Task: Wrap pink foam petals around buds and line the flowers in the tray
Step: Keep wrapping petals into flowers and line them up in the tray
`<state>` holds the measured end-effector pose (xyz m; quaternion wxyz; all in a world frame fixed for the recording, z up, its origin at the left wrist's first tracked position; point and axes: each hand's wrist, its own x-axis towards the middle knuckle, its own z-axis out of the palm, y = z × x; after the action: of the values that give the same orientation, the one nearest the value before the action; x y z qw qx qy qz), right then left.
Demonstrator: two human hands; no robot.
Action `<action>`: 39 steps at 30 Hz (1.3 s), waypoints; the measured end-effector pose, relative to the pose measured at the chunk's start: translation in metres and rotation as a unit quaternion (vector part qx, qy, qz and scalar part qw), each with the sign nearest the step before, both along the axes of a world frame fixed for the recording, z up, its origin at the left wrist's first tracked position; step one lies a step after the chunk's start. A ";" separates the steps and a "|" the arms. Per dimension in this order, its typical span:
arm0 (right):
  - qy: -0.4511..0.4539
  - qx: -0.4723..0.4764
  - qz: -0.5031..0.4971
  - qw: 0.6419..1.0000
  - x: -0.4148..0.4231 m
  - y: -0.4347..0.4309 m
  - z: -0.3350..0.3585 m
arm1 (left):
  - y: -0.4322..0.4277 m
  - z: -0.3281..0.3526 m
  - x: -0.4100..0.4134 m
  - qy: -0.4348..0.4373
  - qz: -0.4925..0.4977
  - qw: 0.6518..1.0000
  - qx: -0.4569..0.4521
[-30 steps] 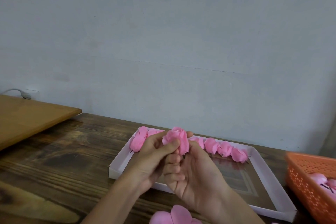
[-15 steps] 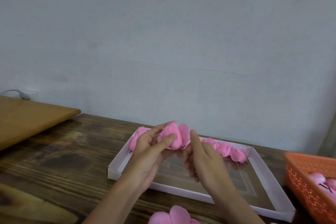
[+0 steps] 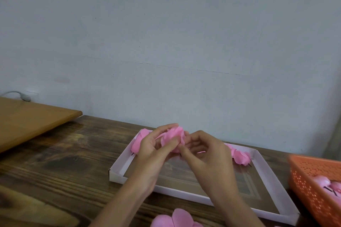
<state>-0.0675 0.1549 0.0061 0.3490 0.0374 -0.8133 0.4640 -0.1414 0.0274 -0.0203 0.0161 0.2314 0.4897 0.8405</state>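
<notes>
Your left hand (image 3: 153, 150) pinches flower (image 3: 173, 137), thumb against fingers. Your right hand (image 3: 204, 155) touches it, fingers curled; grip unclear. Both over tray (image 3: 118, 171). Risk: slacken pinch, foam petal springs open; drop carelessly, you knock row (image 3: 239, 156) behind right hand.

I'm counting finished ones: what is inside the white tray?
Pink foam flowers line the far wall of the tray, visible at both ends. The left hand and right hand, holding another flower, cover the row's middle, so its count is hidden.
</notes>
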 end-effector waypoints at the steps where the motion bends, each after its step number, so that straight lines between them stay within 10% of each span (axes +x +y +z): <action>1: 0.006 0.007 -0.005 1.000 -0.001 -0.001 -0.002 | 0.001 0.000 0.000 -0.001 0.008 1.000 0.001; 39: 0.326 0.198 -0.148 0.913 -0.003 -0.005 -0.023 | -0.001 0.006 0.009 -0.045 -0.162 0.971 0.170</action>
<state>-0.0708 0.1502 -0.0166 0.6447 0.1342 -0.7260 0.1983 -0.1319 0.0269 -0.0138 0.1350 0.2690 0.2947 0.9070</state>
